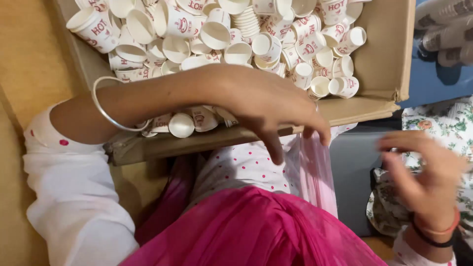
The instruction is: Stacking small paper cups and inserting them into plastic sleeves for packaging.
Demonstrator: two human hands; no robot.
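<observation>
From where I watch, my left hand [266, 106] reaches across the near edge of the cardboard box [382, 64], its forearm lying over the low front flap, a thin silver bangle [106, 111] round the wrist at about nine o'clock in the view. Its grip is loosely spread, fingers drooping downward past the flap and holding nothing, the fingertips just touching a thin pink plastic bag [315, 172] that hangs below them. The box fills the twelve o'clock part of the view and is heaped with small white paper cups [207, 34] with red print, lying every which way (one short nested stack stands among them near the middle top). My right hand [426, 175] hovers at about four o'clock, well apart from the box, blurred, fingers spread and empty, with a dark band and an orange band on its wrist. A bright pink cloth [246, 231] covers my lap at six o'clock.
</observation>
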